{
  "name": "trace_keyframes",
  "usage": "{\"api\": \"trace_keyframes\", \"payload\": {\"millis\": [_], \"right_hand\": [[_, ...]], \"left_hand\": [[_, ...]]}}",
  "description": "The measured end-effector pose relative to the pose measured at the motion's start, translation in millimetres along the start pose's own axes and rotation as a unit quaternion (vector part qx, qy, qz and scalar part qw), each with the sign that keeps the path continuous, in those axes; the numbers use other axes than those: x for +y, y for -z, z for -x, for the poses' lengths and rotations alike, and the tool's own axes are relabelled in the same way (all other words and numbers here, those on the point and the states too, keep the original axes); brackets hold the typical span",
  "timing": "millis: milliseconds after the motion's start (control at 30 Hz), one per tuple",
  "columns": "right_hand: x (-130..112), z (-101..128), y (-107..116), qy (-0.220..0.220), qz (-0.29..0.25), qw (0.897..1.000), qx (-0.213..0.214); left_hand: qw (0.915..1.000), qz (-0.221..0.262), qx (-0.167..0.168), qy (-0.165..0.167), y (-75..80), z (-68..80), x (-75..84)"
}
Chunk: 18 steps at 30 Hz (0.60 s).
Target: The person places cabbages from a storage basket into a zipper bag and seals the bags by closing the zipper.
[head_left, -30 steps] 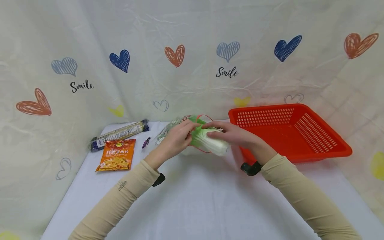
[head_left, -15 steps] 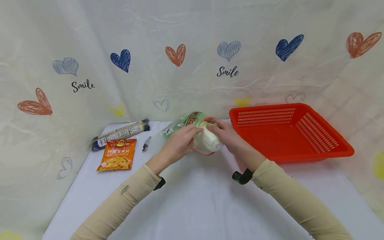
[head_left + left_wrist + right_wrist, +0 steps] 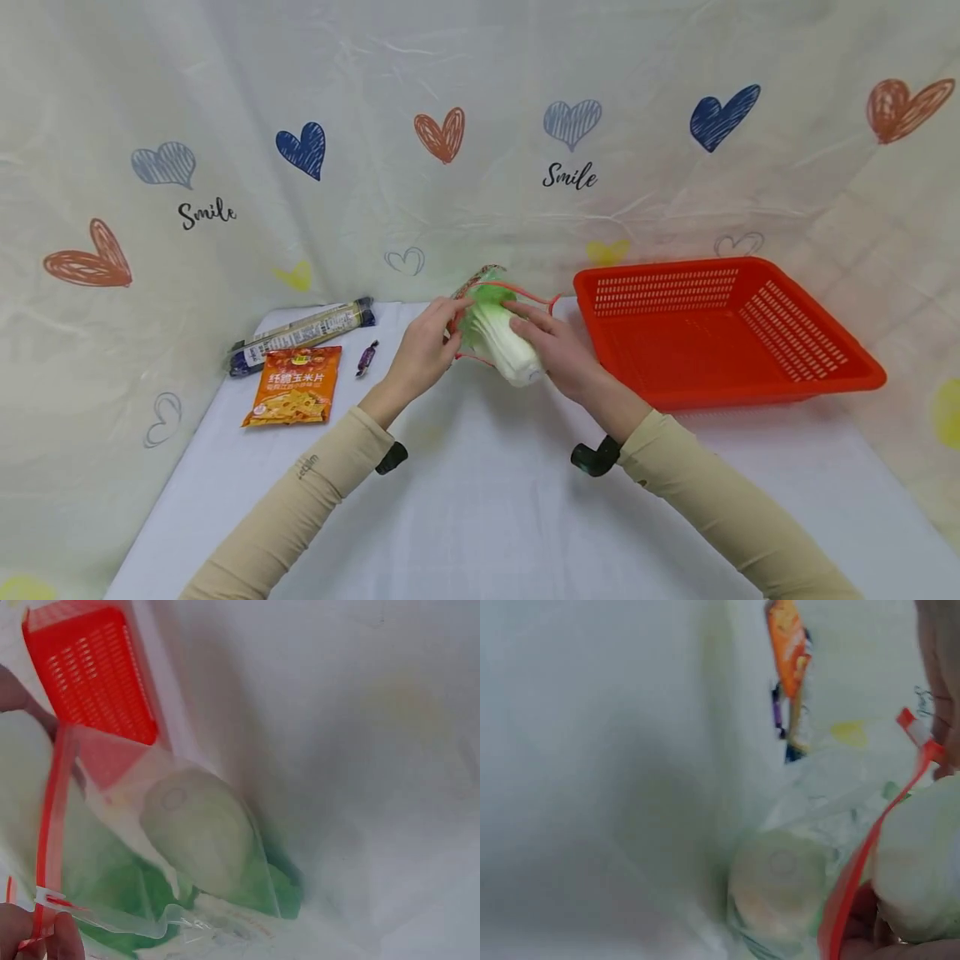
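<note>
Hands at center frame work a cabbage (image 3: 501,343) at a clear bag's (image 3: 480,287) red mouth: left hand (image 3: 424,349) pinches the rim, right hand (image 3: 553,350) grips the cabbage, seemingly only partway in. Red basket (image 3: 795,379) sits empty at right.

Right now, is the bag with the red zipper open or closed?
Open. The bag's red zipper edges spread apart, the left hand pinching one side, while the right hand holds a cabbage in the opening.
</note>
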State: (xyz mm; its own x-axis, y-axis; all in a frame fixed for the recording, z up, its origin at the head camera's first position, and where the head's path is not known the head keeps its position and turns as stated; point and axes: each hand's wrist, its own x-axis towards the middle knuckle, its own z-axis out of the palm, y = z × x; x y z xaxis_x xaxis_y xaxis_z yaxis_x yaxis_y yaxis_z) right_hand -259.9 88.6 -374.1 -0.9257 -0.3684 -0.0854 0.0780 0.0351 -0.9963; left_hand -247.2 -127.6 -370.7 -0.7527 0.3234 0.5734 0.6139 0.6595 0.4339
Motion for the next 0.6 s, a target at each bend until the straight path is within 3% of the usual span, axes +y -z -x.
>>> {"api": "trace_keyframes", "payload": {"millis": [67,167,267,367,467,600], "right_hand": [[4,-3,-1,0.001,0.079,0.997,-0.025],[8,-8,-7,0.023,0.179,0.982,-0.057],[10,-14,-15,0.036,0.228,0.971,-0.066],[10,-18,-23,0.015,0.247,0.968,-0.042],[11,-22,-30,-0.022,0.244,0.97,0.0],[16,-24,-33,-0.025,0.196,0.98,0.015]], "left_hand": [[0.9998,0.001,-0.005,-0.017,0.2,0.5,-0.6],[0.9984,0.0,-0.012,-0.056,-0.9,1.6,-0.7],[0.9951,0.012,-0.027,-0.095,-4.0,4.2,-0.1],[0.9923,0.04,-0.049,-0.106,-5.8,8.2,2.0],[0.9926,0.07,-0.058,-0.08,-5.8,11.4,3.8],[0.9964,0.08,-0.026,-0.014,-2.0,11.2,3.8]]}}
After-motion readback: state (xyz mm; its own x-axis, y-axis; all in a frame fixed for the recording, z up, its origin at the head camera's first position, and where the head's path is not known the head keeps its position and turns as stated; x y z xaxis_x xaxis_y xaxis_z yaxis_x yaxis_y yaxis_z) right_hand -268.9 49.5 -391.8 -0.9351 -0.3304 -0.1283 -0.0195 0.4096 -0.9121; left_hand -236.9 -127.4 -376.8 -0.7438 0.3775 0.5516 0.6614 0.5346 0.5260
